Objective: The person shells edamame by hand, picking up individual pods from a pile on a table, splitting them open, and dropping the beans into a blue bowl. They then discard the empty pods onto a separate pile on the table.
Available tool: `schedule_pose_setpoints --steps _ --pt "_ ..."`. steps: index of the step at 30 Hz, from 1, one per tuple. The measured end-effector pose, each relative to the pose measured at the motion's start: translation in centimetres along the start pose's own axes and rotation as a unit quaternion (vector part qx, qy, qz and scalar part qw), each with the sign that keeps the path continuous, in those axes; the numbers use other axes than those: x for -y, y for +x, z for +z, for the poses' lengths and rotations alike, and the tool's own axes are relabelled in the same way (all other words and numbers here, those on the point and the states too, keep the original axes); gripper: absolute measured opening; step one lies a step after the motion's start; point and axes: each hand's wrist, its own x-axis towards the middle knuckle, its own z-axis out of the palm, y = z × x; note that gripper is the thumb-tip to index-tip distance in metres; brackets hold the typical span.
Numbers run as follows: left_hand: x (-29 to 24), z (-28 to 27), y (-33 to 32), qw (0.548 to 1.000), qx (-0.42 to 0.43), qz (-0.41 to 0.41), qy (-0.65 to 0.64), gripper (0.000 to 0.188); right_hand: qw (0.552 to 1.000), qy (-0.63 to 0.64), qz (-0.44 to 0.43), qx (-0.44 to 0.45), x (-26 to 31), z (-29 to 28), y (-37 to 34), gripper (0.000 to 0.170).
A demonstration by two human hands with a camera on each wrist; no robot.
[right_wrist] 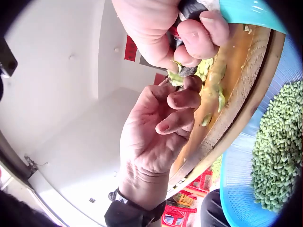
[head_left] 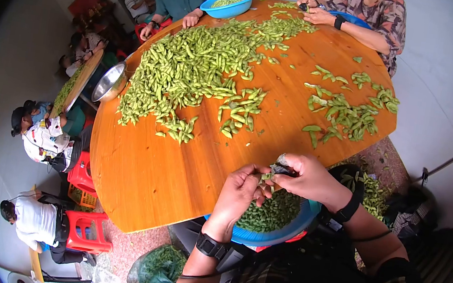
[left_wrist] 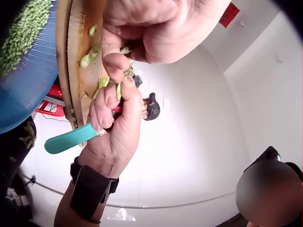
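Note:
My left hand pinches a green soybean pod between thumb and fingertips, its other fingers loosely bent. Meeting it fingertip to fingertip, my right hand grips a tool with a curved teal handle and a dark wrapped part. The tool's working end is hidden among the fingers. Below both hands, a blue basin holds many shelled green beans. The hands are over the near edge of the wooden table.
A large heap of pods covers the table's far left, with a smaller pile at right. Two people sit across, one by a blue bowl. A steel bowl, red stools and a green bag lie around the table.

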Motion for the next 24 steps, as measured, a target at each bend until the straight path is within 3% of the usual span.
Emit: schedule_pose_setpoints --steps 3,7,10,12,14,16,17,20,22,24 --pt "-0.3 0.7 -0.1 0.997 -0.001 0.015 0.082 0.021 1.0 -0.03 -0.01 0.0 -0.2 -0.1 0.0 0.011" --pt "0.3 0.3 0.3 0.998 -0.011 0.013 0.064 0.02 1.0 -0.012 -0.013 -0.006 0.2 -0.2 0.0 0.009" --pt "0.0 -0.5 -0.4 0.997 -0.051 0.037 0.048 0.021 0.995 -0.023 -0.001 -0.101 0.8 -1.5 0.4 0.015" --pt "-0.6 -0.4 -2.4 0.981 -0.048 0.056 0.178 0.022 0.939 -0.286 -0.056 -0.181 0.2 -4.1 0.7 0.018" --pt "-0.4 -0.2 -4.6 0.974 -0.023 0.032 0.225 0.022 0.895 -0.364 -0.064 -0.249 -0.1 -5.3 0.6 0.017" --pt "1.0 -0.2 -6.1 0.936 0.095 0.06 0.334 0.022 0.896 -0.35 -0.095 -0.256 -0.8 -5.3 0.3 0.018" --pt "2.1 -0.4 -6.2 0.936 0.093 0.059 0.334 0.022 0.896 -0.336 -0.125 -0.261 -1.1 -5.0 0.2 0.019" --pt "7.1 -1.4 -5.3 0.897 0.076 0.124 0.417 0.023 0.896 -0.4 -0.127 -0.145 0.6 -0.7 -0.9 0.021" --pt "8.9 -1.8 -5.0 0.744 -0.059 0.199 0.636 0.017 0.896 -0.407 -0.162 -0.069 0.5 2.5 -0.8 0.017" --pt "8.2 -1.5 -5.3 0.728 -0.056 0.208 0.651 0.017 0.878 -0.426 -0.218 -0.031 0.5 5.0 -0.4 0.014"
